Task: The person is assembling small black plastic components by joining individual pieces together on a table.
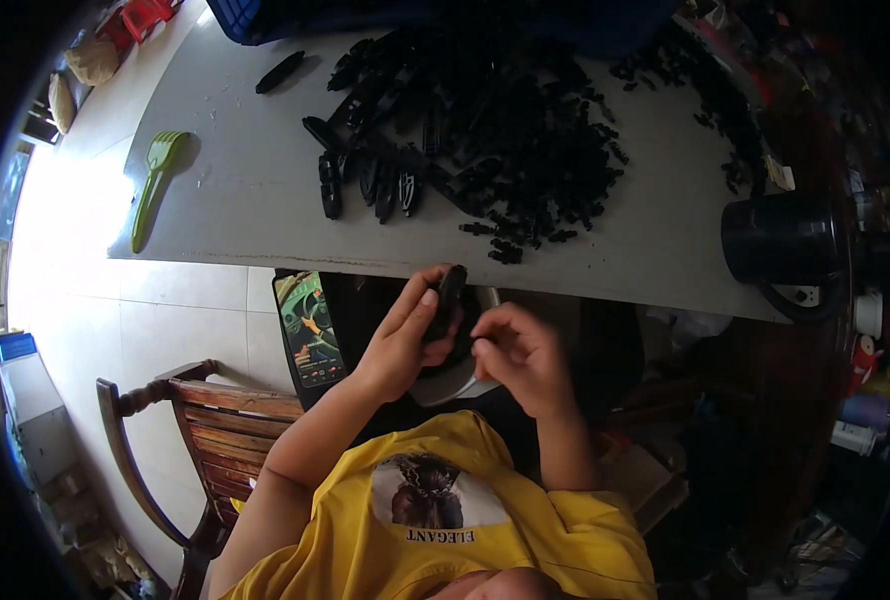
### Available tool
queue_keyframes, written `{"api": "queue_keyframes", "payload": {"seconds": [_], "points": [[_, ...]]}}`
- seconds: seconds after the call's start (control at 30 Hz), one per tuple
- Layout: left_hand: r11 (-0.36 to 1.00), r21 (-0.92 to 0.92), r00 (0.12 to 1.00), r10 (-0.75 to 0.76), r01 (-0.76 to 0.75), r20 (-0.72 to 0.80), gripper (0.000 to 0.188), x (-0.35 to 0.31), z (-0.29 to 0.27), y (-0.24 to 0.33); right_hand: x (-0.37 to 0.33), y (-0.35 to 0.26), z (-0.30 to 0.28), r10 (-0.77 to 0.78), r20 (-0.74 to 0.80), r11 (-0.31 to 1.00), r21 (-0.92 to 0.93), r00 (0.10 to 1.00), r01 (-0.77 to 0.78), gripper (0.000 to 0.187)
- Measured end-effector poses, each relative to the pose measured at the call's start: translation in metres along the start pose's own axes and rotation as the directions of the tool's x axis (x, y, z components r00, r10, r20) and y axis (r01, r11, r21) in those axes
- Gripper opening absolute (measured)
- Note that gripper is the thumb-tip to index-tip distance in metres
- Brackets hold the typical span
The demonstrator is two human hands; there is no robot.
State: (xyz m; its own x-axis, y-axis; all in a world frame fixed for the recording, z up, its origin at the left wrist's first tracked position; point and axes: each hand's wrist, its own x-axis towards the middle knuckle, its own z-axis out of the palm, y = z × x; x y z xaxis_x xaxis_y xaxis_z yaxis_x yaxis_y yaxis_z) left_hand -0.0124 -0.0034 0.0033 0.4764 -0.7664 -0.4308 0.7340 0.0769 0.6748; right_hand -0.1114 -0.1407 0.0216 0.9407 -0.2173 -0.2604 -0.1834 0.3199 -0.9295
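My left hand (405, 335) is wrapped round a black elongated plastic part (451, 290), held upright just off the table's near edge. Close to its right, my right hand (521, 358) has thumb and fingertips pinched together; whatever they hold is too small or dark to make out. A pale, thin curved edge (463, 388) shows below that hand. On the table lies a large heap of small black plastic pieces (540, 165). Several longer black parts (331, 185) like the held one lie at the heap's left side, and another one (281, 72) lies apart at the far left.
A green fork-shaped tool (155, 185) lies on the grey table (245, 215) at left. At right stands a dark mug-like container (780, 238). Blue baskets (240, 22) stand at the back. A lit phone (310, 330) rests below the table edge, near a wooden chair (235, 415).
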Motion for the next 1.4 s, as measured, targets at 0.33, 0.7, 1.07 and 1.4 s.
{"api": "queue_keyframes", "payload": {"seconds": [0.33,0.7,1.07,1.4], "points": [[0.776,0.52,0.92,0.196,-0.357,0.34,0.065,-0.007,-0.006,-0.001,0.012,0.004,0.012,-0.205,-0.167,0.961,-0.219,0.964,0.167,0.03],[0.21,0.867,0.865,0.341,-0.452,0.368,0.057,-0.014,-0.021,0.034,0.009,0.028,0.0,-0.088,-0.243,0.949,0.274,0.966,0.156,0.033],[-0.482,0.875,0.66,0.671,0.041,0.339,0.059,0.006,-0.087,0.081,0.04,-0.012,-0.008,-0.284,-0.269,0.716,0.579,0.92,0.39,0.026],[-0.538,0.842,0.634,0.666,0.045,0.391,0.031,-0.004,-0.082,0.084,0.056,0.002,-0.006,-0.491,-0.162,0.291,-0.957,0.856,-0.015,0.019]]}}
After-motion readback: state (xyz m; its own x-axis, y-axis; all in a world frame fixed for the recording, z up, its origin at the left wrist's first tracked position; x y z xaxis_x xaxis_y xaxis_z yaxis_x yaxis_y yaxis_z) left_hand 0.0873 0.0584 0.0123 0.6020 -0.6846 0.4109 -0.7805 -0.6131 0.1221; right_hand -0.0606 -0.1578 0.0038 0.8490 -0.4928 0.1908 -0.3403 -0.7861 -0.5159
